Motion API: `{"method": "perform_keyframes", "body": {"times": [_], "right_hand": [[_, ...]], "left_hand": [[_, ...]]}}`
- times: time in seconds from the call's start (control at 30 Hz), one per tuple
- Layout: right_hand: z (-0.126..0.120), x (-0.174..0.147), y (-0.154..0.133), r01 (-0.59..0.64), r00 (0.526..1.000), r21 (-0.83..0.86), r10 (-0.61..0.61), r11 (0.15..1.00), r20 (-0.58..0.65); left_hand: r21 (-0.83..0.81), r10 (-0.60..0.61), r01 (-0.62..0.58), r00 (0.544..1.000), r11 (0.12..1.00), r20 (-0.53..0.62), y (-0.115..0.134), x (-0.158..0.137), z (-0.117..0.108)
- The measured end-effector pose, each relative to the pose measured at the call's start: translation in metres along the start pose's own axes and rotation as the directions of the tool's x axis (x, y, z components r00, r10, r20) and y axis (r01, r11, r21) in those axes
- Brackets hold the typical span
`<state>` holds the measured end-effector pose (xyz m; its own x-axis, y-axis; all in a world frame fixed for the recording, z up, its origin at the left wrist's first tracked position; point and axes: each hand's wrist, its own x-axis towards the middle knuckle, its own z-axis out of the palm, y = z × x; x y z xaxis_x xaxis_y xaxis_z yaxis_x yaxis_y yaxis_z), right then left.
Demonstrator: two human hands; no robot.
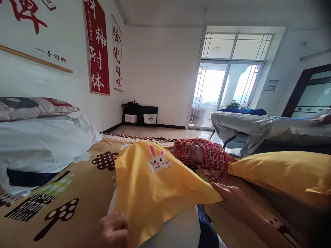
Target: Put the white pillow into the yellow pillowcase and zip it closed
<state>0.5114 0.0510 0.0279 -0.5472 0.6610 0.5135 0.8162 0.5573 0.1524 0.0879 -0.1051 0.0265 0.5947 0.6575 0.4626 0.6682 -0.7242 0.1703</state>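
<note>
A yellow cloth point(165, 186) with a white rabbit printed on it is stretched out in front of me. My right hand point(230, 198) pinches its right corner between thumb and fingers. At the near left edge, my left hand point(113, 229) is closed and slightly blurred, with the cloth's edge at its fingers. Partly under the cloth lies a white fabric thing with a navy band point(208, 227); most of it is covered. Just beyond the cloth is a crumpled red plaid fabric point(214, 156).
A patterned bedspread point(85, 220) spreads beneath everything. White pillows point(46, 144) are stacked at left, a yellow pillow point(281, 168) lies at right. A plastic-covered table point(271, 127) stands behind, with part of a person's hand point(324, 118) at its right. Bags point(139, 113) rest by the wall.
</note>
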Motion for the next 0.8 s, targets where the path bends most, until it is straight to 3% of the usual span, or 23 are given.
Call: {"method": "perform_keyframes", "body": {"times": [0.1,0.17,0.23,0.3,0.4,0.5,0.63,0.7,0.8], "right_hand": [[0.003,-0.003,0.001,0.006,1.000,-0.003,-0.006,1.000,-0.008],[0.005,-0.005,0.003,0.011,1.000,-0.011,-0.011,1.000,-0.024],[0.007,-0.007,0.003,0.010,1.000,0.011,-0.009,1.000,-0.026],[0.008,-0.006,-0.001,0.000,1.000,0.073,0.001,0.997,-0.006],[0.004,-0.002,-0.011,-0.031,0.999,0.191,0.022,0.981,0.048],[-0.006,0.004,-0.021,-0.067,0.997,0.287,0.055,0.956,0.050],[-0.018,0.007,-0.040,-0.141,0.988,0.405,0.152,0.903,0.005],[-0.013,0.003,-0.055,-0.163,0.986,0.453,0.158,0.876,0.048],[0.010,-0.013,-0.075,-0.165,0.981,0.469,0.097,0.868,0.166]], "left_hand": [[0.213,-0.043,0.046,0.999,0.976,-0.018,0.009,0.022,0.011],[0.349,-0.049,0.049,0.999,0.936,-0.008,0.004,0.032,0.032],[0.382,-0.132,0.114,0.991,0.917,0.022,-0.005,0.037,0.055],[0.351,-0.268,0.231,0.962,0.907,0.059,-0.014,0.042,0.068],[0.278,-0.415,0.397,0.910,0.875,0.009,-0.020,0.052,0.063],[0.087,-0.468,0.482,0.872,0.872,-0.142,-0.022,0.061,0.042],[-0.049,-0.447,0.461,0.824,0.886,-0.347,-0.023,0.055,0.028],[-0.015,-0.395,0.418,0.846,0.908,-0.357,-0.021,0.043,0.032],[0.069,-0.310,0.334,0.922,0.940,-0.231,-0.015,0.021,0.043]]}}
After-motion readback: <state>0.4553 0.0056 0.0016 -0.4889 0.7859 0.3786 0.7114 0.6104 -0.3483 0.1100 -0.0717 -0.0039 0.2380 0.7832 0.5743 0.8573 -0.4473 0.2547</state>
